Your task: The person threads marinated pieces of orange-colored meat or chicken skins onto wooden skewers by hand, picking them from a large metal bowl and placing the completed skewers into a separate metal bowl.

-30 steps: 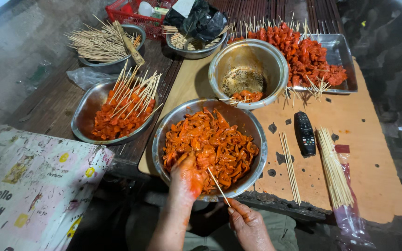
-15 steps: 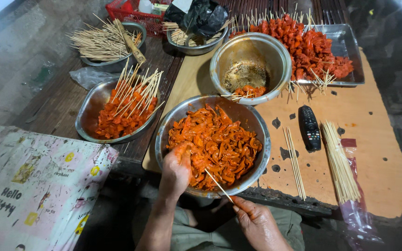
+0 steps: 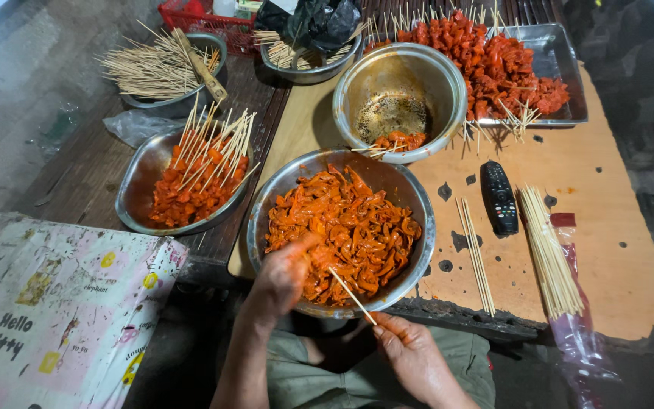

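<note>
Head view — landmark: the big steel bowl (image 3: 340, 231) of orange marinated meat strips (image 3: 346, 227), at the near edge of the surface (image 3: 607, 227).
Left hand (image 3: 281, 271): over the bowl's near-left rim, fingers closed on a strip of meat.
Right hand (image 3: 410, 352): just below the bowl's near rim, its grip pinched narrow on a bamboo skewer (image 3: 352, 295) whose tip points up into the meat.
Left of the bowl: an oval dish of loaded skewers (image 3: 191, 178).
Beyond the bowl: a smaller, nearly empty bowl (image 3: 399, 98) and a tray of finished skewers (image 3: 509, 64).
Right of the bowl: loose skewers (image 3: 474, 254), a black remote (image 3: 499, 197), a bundle of sticks (image 3: 550, 250) (partly in plastic).
</note>
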